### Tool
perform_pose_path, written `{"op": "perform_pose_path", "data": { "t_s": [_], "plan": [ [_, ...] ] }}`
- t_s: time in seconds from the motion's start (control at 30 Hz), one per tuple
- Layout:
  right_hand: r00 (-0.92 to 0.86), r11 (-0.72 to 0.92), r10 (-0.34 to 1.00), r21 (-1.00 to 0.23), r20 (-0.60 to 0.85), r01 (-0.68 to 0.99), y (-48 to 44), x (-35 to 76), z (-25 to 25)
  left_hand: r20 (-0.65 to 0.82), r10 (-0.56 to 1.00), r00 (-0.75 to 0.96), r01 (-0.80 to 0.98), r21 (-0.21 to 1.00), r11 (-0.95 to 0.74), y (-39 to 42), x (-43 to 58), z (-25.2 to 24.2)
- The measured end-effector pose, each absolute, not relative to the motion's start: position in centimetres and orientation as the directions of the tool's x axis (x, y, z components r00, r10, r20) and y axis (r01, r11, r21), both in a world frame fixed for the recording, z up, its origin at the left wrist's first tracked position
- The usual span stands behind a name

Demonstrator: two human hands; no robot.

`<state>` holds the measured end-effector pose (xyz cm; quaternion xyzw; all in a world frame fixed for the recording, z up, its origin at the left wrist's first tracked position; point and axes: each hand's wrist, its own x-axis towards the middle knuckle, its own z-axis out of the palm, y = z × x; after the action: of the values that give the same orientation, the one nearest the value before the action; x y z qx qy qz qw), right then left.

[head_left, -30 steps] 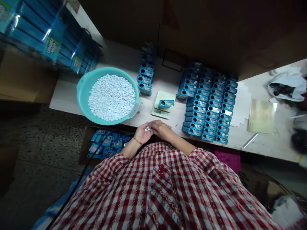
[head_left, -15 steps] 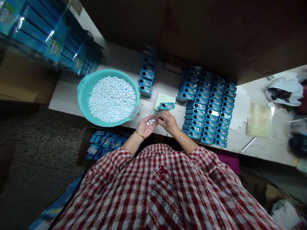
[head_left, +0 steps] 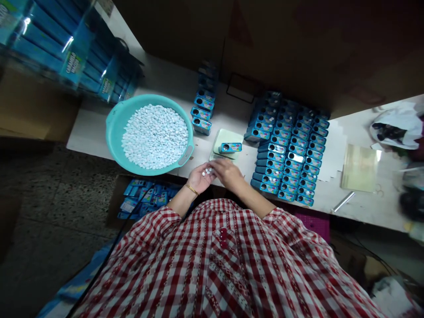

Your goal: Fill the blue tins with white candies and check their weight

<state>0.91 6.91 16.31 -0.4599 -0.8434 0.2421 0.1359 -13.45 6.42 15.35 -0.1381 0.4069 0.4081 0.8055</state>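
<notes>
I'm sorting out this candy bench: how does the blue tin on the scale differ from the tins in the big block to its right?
The tin on the scale lies alone on the pale green scale; the block of tins sits packed in rows on the table. The lone tin is nearer the right hand. Both are blue with a round opening.

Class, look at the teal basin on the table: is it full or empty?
Full. The teal basin holds a heap of small white tablets covering its whole bottom, up near the rim.
</notes>
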Motion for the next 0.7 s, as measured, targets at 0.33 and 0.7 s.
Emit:
{"op": "perform_pose_path", "data": {
  "t_s": [0.33, 0.7],
  "plan": [
    [-0.604, 0.495, 0.797, -0.588, 0.014, 0.639, 3.0, 0.8, 15.2, -0.773, 0.484, 0.409, -0.737, 0.033, 0.675, 2.9, -14.0, 14.0],
    [-0.259, 0.318, 0.947, -0.663, 0.19, 0.678, 11.6, 4.1, 15.2, -0.775, 0.499, 0.387, -0.696, 0.11, 0.71, 3.8, -14.5, 15.2]
  ]
}}
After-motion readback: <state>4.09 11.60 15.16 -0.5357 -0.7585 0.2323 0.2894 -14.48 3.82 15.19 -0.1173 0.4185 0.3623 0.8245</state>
